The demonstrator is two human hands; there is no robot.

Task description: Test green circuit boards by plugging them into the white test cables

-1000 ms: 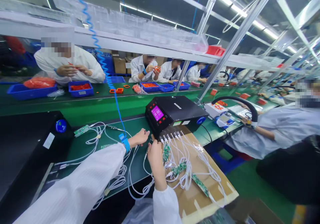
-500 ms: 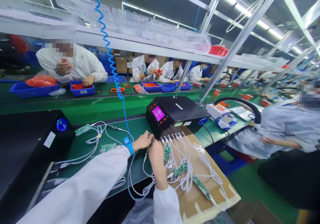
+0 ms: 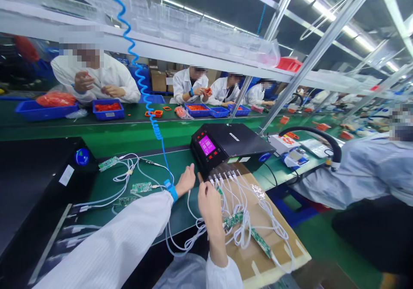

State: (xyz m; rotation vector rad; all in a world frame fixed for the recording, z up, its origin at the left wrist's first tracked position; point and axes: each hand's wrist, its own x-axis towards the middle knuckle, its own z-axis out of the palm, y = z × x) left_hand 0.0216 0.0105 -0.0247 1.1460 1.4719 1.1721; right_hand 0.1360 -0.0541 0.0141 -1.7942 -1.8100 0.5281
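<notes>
My left hand (image 3: 186,180), with a blue strap (image 3: 171,189) at its wrist, is closed in front of the black test box (image 3: 230,145). A white cable (image 3: 189,205) runs down from its fingers; whatever else they hold is hidden. Just right of it, my right hand (image 3: 209,199) has curled fingers, the index finger pointing up towards the box; its contents are hidden. Beside and below my right hand, green circuit boards (image 3: 233,219) and coiled white cables (image 3: 242,233) lie on a cardboard sheet (image 3: 277,254). The box's screen (image 3: 206,145) glows purple.
A second black box (image 3: 38,173) stands at left, near more wired circuit boards (image 3: 141,187). A blue coiled cord (image 3: 132,52) hangs down to my wrist strap. Co-workers in white coats sit across the bench behind blue bins (image 3: 108,113); another person (image 3: 361,164) sits at right.
My hands were together at a cable end; now they are slightly apart. My right hand has shifted right. The co-worker at far left has lifted a hand out of the bin.
</notes>
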